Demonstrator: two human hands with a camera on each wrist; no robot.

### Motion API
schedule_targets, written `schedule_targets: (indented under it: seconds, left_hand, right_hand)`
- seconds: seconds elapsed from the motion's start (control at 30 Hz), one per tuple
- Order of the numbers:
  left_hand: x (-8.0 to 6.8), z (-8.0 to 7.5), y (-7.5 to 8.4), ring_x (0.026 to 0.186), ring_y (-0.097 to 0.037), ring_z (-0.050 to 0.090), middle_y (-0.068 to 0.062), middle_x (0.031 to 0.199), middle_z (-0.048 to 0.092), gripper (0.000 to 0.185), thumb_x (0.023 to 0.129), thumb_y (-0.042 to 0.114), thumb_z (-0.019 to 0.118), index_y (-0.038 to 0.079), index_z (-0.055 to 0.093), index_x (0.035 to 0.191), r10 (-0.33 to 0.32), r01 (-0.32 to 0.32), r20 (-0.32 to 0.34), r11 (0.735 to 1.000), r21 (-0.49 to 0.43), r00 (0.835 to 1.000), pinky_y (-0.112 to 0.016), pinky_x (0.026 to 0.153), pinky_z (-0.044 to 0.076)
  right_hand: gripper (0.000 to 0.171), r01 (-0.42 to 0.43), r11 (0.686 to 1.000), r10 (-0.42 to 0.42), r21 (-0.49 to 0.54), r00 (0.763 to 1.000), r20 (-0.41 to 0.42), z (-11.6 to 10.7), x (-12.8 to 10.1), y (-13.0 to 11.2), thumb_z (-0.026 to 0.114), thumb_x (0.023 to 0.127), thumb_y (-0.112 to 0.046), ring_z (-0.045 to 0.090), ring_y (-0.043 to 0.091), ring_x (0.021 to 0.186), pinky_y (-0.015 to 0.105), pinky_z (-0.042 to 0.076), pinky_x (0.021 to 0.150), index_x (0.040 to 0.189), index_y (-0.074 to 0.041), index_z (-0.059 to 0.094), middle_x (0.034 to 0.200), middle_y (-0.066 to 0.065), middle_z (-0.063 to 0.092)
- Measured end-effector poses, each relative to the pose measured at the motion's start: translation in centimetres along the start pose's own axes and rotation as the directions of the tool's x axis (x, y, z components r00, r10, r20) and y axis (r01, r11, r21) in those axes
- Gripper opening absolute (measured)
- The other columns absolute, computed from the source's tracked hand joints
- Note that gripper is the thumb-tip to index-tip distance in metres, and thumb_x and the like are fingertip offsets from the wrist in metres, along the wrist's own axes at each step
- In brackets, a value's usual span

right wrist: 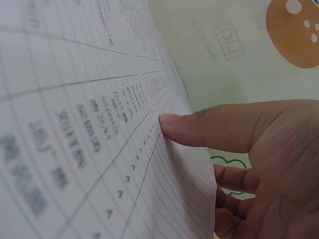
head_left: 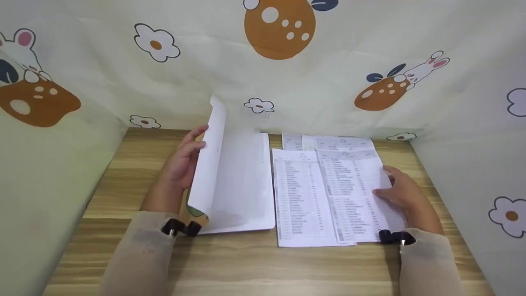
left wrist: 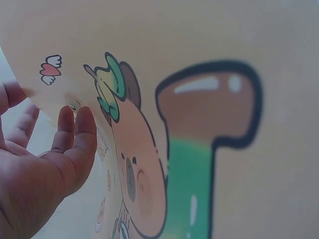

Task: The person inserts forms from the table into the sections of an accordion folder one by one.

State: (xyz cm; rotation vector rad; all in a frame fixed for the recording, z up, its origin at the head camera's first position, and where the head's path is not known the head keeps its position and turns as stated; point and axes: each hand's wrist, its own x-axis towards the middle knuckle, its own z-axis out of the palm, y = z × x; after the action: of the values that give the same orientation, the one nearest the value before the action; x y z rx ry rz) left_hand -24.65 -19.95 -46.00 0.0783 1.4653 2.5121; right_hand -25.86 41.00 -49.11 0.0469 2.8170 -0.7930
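Folder lies open on the wooden table, its long axis running away from us toward the cloth backdrop. We see our left hand at the folder's left side, fingers fairly straight against the outside of the raised cover, propping it near upright; the left wrist view shows those fingers flat on the cartoon-printed cover face, not curled round it. Just right of the folder lie overlapping printed sheets, long axes parallel to it. Our right hand pinches the right edge of the top sheet, well apart from the folder: thumb on top, the other fingers curled underneath. So the left hand is nearer the folder, and the sheets lie between the folder and the right hand. Bare table shows in front of the folder toward us; cloth walls close in behind and on both sides.
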Motion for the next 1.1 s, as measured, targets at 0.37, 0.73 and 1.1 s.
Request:
schedule_targets:
  seconds: [0.37, 0.73, 1.1]
  left_hand:
    - [0.1, 0.1, -0.2, 0.114, -0.016, 0.066, -0.001, 0.136, 0.059, 0.044, 0.11, 0.013, 0.04, 0.03, 0.046, 0.15, 0.006, -0.007, -0.009, 1.0, -0.024, 1.0, -0.031, 0.087, 0.059]
    - [0.1, 0.1, -0.1, 0.114, -0.016, 0.065, -0.001, 0.136, 0.059, 0.044, 0.11, 0.013, 0.04, 0.03, 0.047, 0.15, -0.003, 0.003, -0.016, 1.0, 0.005, 1.0, -0.031, 0.087, 0.059]
    - [0.1, 0.1, -0.1, 0.116, -0.017, 0.064, -0.001, 0.138, 0.057, 0.045, 0.11, 0.014, 0.041, 0.031, 0.045, 0.151, -0.01, 0.01, -0.008, 1.0, 0.004, 1.0, -0.032, 0.088, 0.058]
  right_hand:
    - [0.06, -0.112, 0.994, 0.113, 0.017, 0.989, -0.099, -0.7, -0.6, -0.4, 0.051, 0.103, -0.016, 0.059, 0.043, 0.123, 0.059, 0.046, 0.106, 0.159, 0.003, 0.043, 0.139, 0.03, 0.063]
    - [0.055, -0.108, 0.991, 0.116, 0.073, 0.986, -0.116, -1.0, -0.6, -0.5, 0.048, 0.102, -0.012, 0.067, 0.036, 0.109, 0.029, 0.05, 0.078, 0.155, 0.002, 0.05, 0.134, 0.029, 0.067]
    - [0.053, -0.1, 0.964, 0.14, 0.246, 0.978, -0.152, -1.2, -1.1, -1.8, 0.05, 0.106, -0.011, 0.06, 0.029, 0.113, 0.02, 0.051, 0.076, 0.158, -0.003, 0.049, 0.14, 0.025, 0.061]
